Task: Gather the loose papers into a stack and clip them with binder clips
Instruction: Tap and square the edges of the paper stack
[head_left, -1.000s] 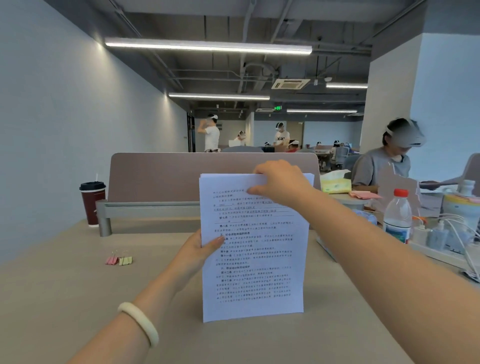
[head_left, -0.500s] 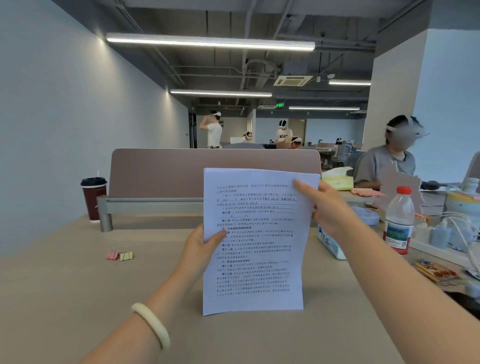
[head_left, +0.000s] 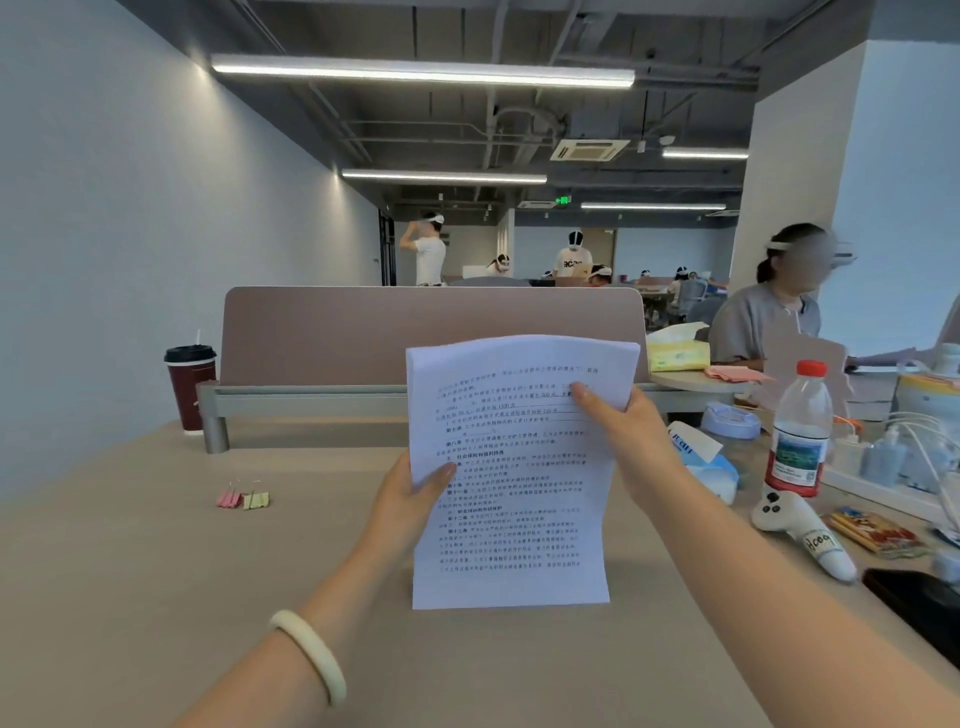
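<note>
Beige desk (head_left: 130, 597), open office; paper stack (head_left: 511, 467) upright.

The single head-worn camera looked forward across the desk (head_left: 156, 597) from the wearer's seat, facing the divider (head_left: 415, 332) and the office beyond. It sat close above both forearms.

Both hands raised, left (head_left: 410, 499) and right (head_left: 631, 436) seemingly pinching, thumbs forward.

Two binder clips (head_left: 242, 499), one paper stack (head_left: 511, 467), one bottle (head_left: 796, 431).
</note>
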